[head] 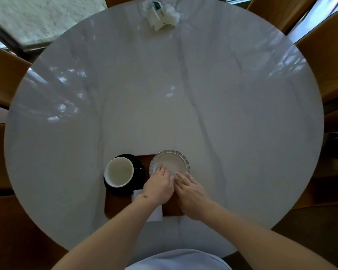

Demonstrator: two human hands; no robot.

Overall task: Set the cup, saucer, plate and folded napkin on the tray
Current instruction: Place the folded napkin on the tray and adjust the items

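Observation:
A brown wooden tray [115,208] lies on the near part of the round marble table [164,94]. On its left stands a black saucer [139,164] carrying a cup [119,171] that is white inside. A pale plate with a scalloped rim [172,162] sits at the tray's far right corner. My left hand [160,185] and my right hand [191,191] both lie on the plate's near rim, fingers stretched over it, thumbs hidden. A white folded napkin [157,213] lies on the tray under my left wrist, mostly covered.
A white holder with crumpled paper [161,15] stands at the table's far edge. Tan chairs ring the table, one on the left [6,80] and others on the right [332,55]. The tray sits close to the table's near edge.

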